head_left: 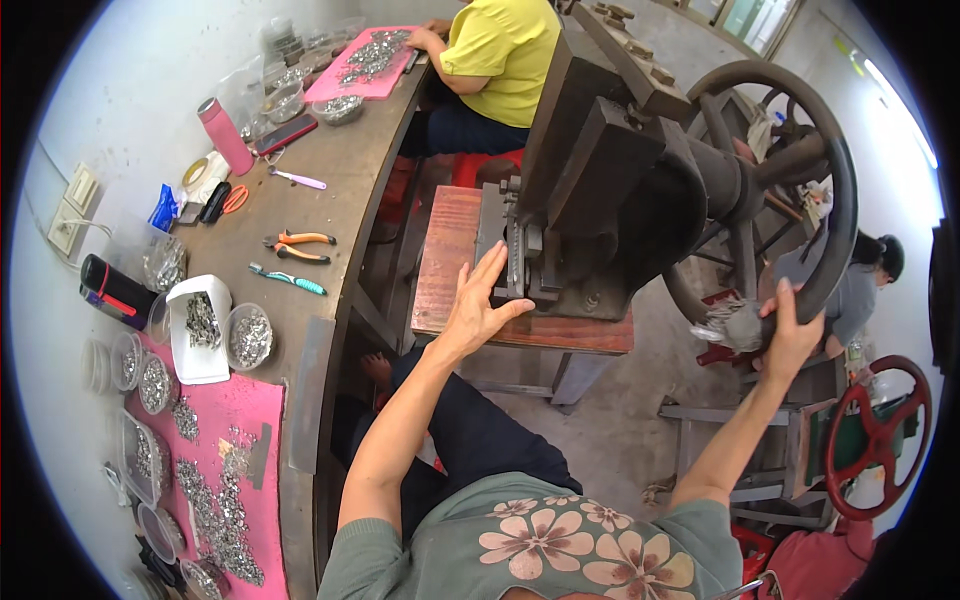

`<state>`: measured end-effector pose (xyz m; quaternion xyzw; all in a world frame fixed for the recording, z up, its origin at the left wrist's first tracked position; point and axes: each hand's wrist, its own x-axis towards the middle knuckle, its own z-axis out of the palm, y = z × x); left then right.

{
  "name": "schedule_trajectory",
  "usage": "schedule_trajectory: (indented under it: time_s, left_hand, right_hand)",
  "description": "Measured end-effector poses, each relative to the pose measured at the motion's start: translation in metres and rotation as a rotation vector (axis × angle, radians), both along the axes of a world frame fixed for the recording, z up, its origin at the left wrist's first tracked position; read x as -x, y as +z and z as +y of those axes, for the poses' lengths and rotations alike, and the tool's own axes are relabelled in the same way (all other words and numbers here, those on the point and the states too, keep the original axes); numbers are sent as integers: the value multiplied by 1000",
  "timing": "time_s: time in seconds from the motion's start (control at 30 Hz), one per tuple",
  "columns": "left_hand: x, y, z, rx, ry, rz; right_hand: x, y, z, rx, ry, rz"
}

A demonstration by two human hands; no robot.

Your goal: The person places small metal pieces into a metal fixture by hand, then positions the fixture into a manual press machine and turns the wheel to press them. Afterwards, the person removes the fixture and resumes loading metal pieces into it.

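A dark metal hand press (pixel 620 200) stands in front of me on a small reddish wooden table (pixel 450 240). My left hand (pixel 474 302) lies at the near left of its metal die (pixel 517 258), fingers stretched out and thumb apart. The fingertips reach the die's edge; any small part beneath them is hidden. Out to the right, my right hand (pixel 794 338) is closed round the lower rim of the press's big dark handwheel (pixel 846 190). Beside that hand, a grey wrapping (pixel 732 326) covers part of the rim.
On the left bench (pixel 345 190) are a pink mat (pixel 265 400) with small metal parts, a white tray (pixel 205 365), a tub (pixel 248 336), orange-handled pliers (pixel 300 246) and a toothbrush (pixel 288 280). Co-workers sit ahead and right. A red handwheel (pixel 878 440) stands lower right.
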<state>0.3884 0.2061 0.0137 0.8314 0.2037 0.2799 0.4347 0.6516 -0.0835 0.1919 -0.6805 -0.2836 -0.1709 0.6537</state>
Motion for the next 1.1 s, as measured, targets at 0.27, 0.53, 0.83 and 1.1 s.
schedule_trajectory:
  time_s: [0.27, 0.53, 0.83, 1.1]
  left_hand:
    - [-16, 3, -4, 33, 30, -8]
    - [-7, 7, -7, -21, 8, 30]
    - [-19, 1, 0, -153, 61, -25]
    - [-19, -8, -27, -212, 236, -291]
  right_hand:
    - [-48, 126, 12, 443, 125, -74]
    - [-82, 164, 31, 548, 207, 7]
    - [-83, 173, 39, 573, 228, 13]
    - [-94, 167, 34, 544, 215, 6]
